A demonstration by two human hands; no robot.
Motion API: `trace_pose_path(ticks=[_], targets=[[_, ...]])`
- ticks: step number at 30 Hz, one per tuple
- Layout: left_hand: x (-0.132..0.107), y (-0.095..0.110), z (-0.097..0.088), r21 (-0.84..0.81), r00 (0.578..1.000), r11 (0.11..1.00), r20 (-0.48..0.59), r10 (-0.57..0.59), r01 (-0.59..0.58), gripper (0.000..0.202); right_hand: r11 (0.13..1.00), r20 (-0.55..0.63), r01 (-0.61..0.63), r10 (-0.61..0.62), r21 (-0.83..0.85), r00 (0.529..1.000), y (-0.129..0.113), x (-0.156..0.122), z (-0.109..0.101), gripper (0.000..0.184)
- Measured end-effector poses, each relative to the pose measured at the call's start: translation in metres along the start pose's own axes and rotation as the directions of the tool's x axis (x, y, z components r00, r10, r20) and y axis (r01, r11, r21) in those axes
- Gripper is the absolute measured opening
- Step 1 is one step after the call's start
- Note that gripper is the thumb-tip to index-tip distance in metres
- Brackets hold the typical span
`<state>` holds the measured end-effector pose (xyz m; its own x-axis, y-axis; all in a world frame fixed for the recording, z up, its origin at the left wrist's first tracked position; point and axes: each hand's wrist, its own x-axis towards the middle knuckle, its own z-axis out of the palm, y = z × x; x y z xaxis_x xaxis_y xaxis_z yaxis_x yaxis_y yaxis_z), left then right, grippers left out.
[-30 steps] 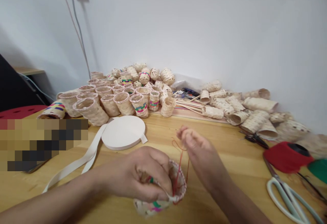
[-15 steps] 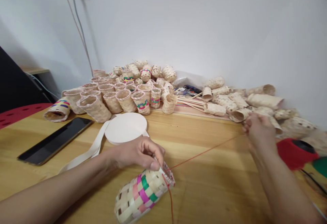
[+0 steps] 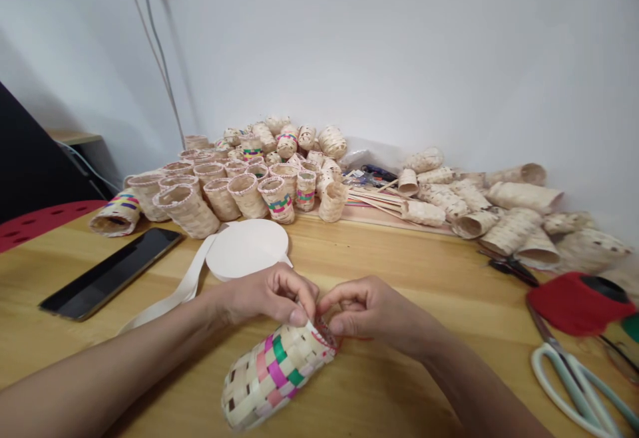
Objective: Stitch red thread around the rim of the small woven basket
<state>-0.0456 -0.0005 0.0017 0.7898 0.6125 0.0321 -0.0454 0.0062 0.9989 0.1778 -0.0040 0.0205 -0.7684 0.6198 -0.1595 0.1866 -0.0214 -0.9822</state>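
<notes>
A small woven basket (image 3: pixel 282 378) lies tilted on the wooden table, its mouth toward the right. Purple, green and pink strips band its pale weave. My left hand (image 3: pixel 272 298) pinches its rim, where the end of a white strip (image 3: pixel 310 325) shows under the thumb. At the same rim, the fingers of my right hand (image 3: pixel 372 315) are closed together in a pinch. A short piece of red thread (image 3: pixel 363 339) shows beneath them; the very tips and any needle cannot be made out. Red stitches (image 3: pixel 325 343) run along the basket's edge.
A roll of white tape (image 3: pixel 247 249) lies behind my left hand, near a phone (image 3: pixel 112 275). Several finished baskets (image 3: pixel 249 196) stand at the back; unbound ones (image 3: pixel 512 230) lie right. Scissors (image 3: pixel 569 378) and a red thread spool (image 3: pixel 576 301) are at the right.
My right hand has come back from the far right, where it held the red thread taut, to the basket's rim. The left hand keeps its hold. The scissors are now uncovered.
</notes>
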Motion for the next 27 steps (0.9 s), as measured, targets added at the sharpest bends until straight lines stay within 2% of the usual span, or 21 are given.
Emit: trace_pose_path(ticks=[2, 4, 6, 8, 10, 11, 12, 13, 14, 15, 16, 17, 18, 19, 20, 22, 23, 24, 25, 27], targets=[[0.000, -0.001, 0.000, 0.001, 1.000, 1.000, -0.014, -0.006, 0.006, 0.024, 1.000, 0.005, 0.012, -0.012, 0.011, 1.000, 0.003, 0.003, 0.002, 0.018], [0.000, -0.002, -0.001, 0.000, 0.999, 1.000, -0.043, -0.007, 0.007, 0.026, 0.999, -0.043, 0.028, -0.029, -0.016, 0.999, 0.005, 0.005, 0.004, 0.020], [0.001, -0.003, -0.002, -0.002, 0.999, 1.000, -0.050, -0.008, 0.008, 0.027, 0.994, -0.171, 0.048, -0.064, -0.093, 0.983, 0.004, 0.006, 0.001, 0.025], [0.001, -0.003, -0.002, -0.004, 1.000, 1.000, -0.022, -0.006, 0.005, 0.025, 0.961, -0.345, 0.035, -0.132, -0.274, 0.929, 0.004, 0.003, -0.013, 0.029], [0.001, -0.003, -0.002, -0.013, 1.000, 1.000, 0.015, 0.005, -0.004, 0.023, 0.840, -0.530, -0.109, -0.229, -0.531, 0.817, 0.006, -0.004, -0.038, 0.029], [0.001, -0.003, -0.002, -0.016, 0.999, 1.000, 0.030, 0.012, -0.011, 0.022, 0.731, -0.615, -0.260, -0.268, -0.631, 0.741, 0.007, -0.009, -0.054, 0.028], [0.001, -0.003, -0.001, -0.017, 0.999, 1.000, 0.039, 0.017, -0.017, 0.022, 0.608, -0.705, -0.440, -0.303, -0.661, 0.641, 0.008, -0.014, -0.070, 0.026], [0.001, -0.002, 0.000, -0.018, 0.999, 1.000, 0.044, 0.020, -0.019, 0.022, 0.500, -0.788, -0.613, -0.313, -0.611, 0.530, 0.010, -0.020, -0.086, 0.027], [0.001, -0.002, 0.000, -0.017, 0.999, 1.000, 0.047, 0.018, -0.017, 0.022, 0.418, -0.845, -0.735, -0.288, -0.534, 0.450, 0.011, -0.026, -0.099, 0.028], [0.001, -0.002, 0.001, -0.016, 0.999, 1.000, 0.048, 0.014, -0.013, 0.022, 0.364, -0.878, -0.802, -0.268, -0.474, 0.397, 0.012, -0.031, -0.108, 0.029], [0.001, -0.002, 0.001, -0.013, 0.999, 1.000, 0.050, 0.011, -0.011, 0.022, 0.354, -0.894, -0.825, -0.249, -0.442, 0.372, 0.011, -0.033, -0.112, 0.030], [0.001, -0.002, 0.002, -0.010, 0.999, 1.000, 0.053, 0.010, -0.010, 0.022, 0.390, -0.896, -0.808, -0.230, -0.442, 0.380, 0.010, -0.034, -0.111, 0.031], [0.000, -0.002, 0.002, -0.007, 0.998, 1.000, 0.056, 0.011, -0.010, 0.022, 0.464, -0.881, -0.749, -0.217, -0.472, 0.421, 0.007, -0.033, -0.106, 0.031], [0.001, -0.002, 0.002, -0.006, 0.998, 1.000, 0.058, 0.012, -0.012, 0.022, 0.562, -0.847, -0.650, -0.206, -0.512, 0.489, 0.004, -0.031, -0.096, 0.031], [0.001, -0.003, 0.002, -0.006, 0.998, 1.000, 0.058, 0.014, -0.013, 0.022, 0.666, -0.793, -0.515, -0.198, -0.540, 0.576, 0.001, -0.027, -0.084, 0.031], [0.001, -0.003, 0.001, -0.008, 0.999, 1.000, 0.052, 0.014, -0.013, 0.022, 0.817, -0.592, -0.228, -0.163, -0.529, 0.790, -0.003, -0.018, -0.057, 0.032], [0.001, -0.003, 0.001, -0.008, 0.999, 1.000, 0.047, 0.009, -0.008, 0.021, 0.867, -0.470, -0.130, -0.129, -0.481, 0.873, -0.003, -0.013, -0.044, 0.031], [0.001, -0.003, 0.001, -0.009, 0.999, 1.000, 0.041, 0.004, -0.003, 0.021, 0.903, -0.348, -0.069, -0.092, -0.425, 0.933, -0.003, -0.009, -0.034, 0.031], [0.001, -0.004, 0.000, -0.011, 0.999, 1.000, 0.037, -0.002, 0.002, 0.020, 0.931, -0.241, -0.031, -0.062, -0.365, 0.968, -0.002, -0.006, -0.025, 0.031], [0.000, -0.004, 0.000, -0.026, 0.999, 1.000, 0.030, -0.016, 0.016, 0.020, 0.969, -0.088, 0.011, -0.033, -0.247, 0.996, 0.003, 0.000, -0.014, 0.029]])
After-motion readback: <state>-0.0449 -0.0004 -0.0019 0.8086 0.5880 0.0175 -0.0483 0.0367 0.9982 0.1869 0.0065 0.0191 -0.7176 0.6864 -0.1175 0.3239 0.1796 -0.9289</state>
